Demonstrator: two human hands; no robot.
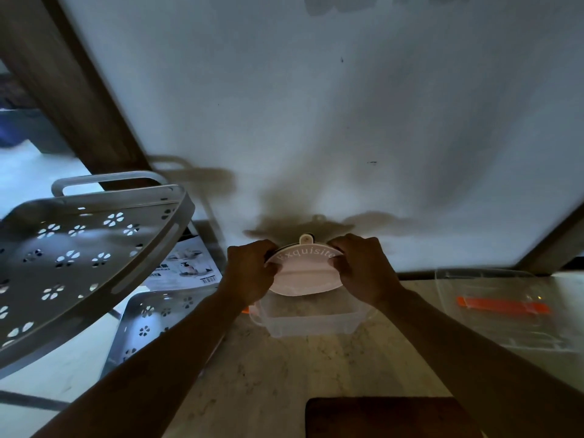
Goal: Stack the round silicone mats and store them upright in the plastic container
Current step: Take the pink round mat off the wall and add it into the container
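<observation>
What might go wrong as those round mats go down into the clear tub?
The mats, held on edge by the left hand and right hand, look about as wide as the plastic container, so they may catch on its rim. If released early, the stack may splay or tip flat.

A pale wall [347, 105], dim and crossed by soft shadows, rises behind a marbled countertop [268, 374], with a dark wooden post [72, 90] slanting at the left beside a grey flower-punched shelf rack [79, 257].
</observation>
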